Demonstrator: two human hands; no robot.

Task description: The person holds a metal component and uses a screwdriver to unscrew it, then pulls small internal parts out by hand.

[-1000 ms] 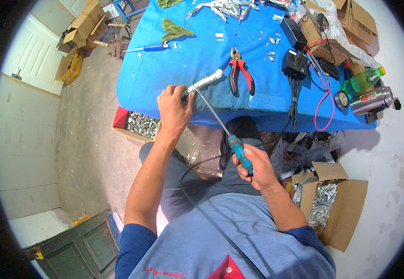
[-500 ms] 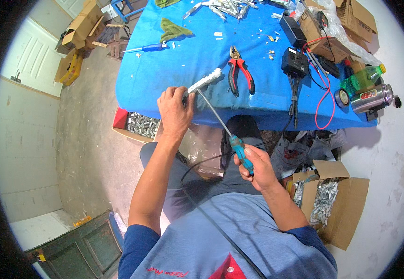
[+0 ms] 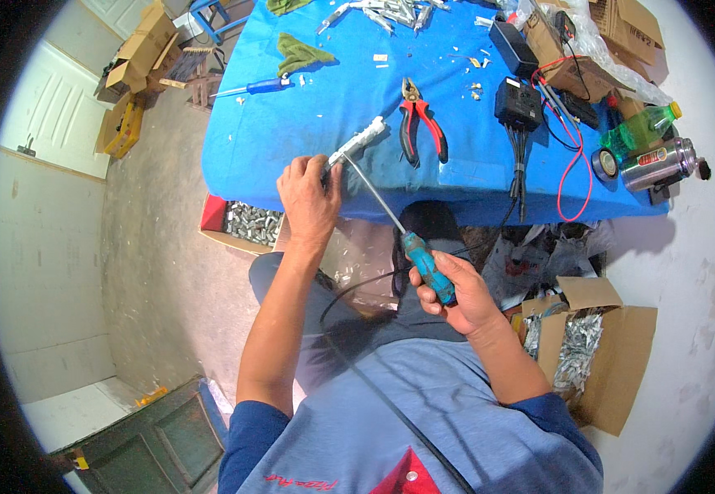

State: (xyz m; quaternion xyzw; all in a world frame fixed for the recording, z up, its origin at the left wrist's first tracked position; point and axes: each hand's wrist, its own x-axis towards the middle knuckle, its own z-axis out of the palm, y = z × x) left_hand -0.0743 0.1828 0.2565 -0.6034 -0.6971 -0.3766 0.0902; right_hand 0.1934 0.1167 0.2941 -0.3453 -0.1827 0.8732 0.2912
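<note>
My left hand (image 3: 308, 193) is closed round the near end of a slim whitish-grey metal strip (image 3: 360, 140), held at the front edge of the blue-covered table (image 3: 473, 177). My right hand (image 3: 455, 295) grips the teal handle of a screwdriver (image 3: 428, 267). Its long shaft slants up and left, and the tip meets the side of the strip just beyond my left fingers. What kind of part the strip is, I cannot make out. Just right of it lie red-and-black pliers (image 3: 420, 123) with their jaws pointing away.
A blue-handled screwdriver (image 3: 267, 86), green cloth (image 3: 301, 54) and pile of whitish strips (image 3: 390, 11) lie farther back. At right are black adapters (image 3: 519, 105), a green bottle (image 3: 642, 125) and a steel flask (image 3: 662, 165). Boxes of metal pieces (image 3: 252, 221) and strips (image 3: 578, 350) stand below the table.
The view has shifted slightly. My right hand and the screwdriver have turned a little, the handle now more upright; the tip stays against the strip. My left hand keeps its hold.
</note>
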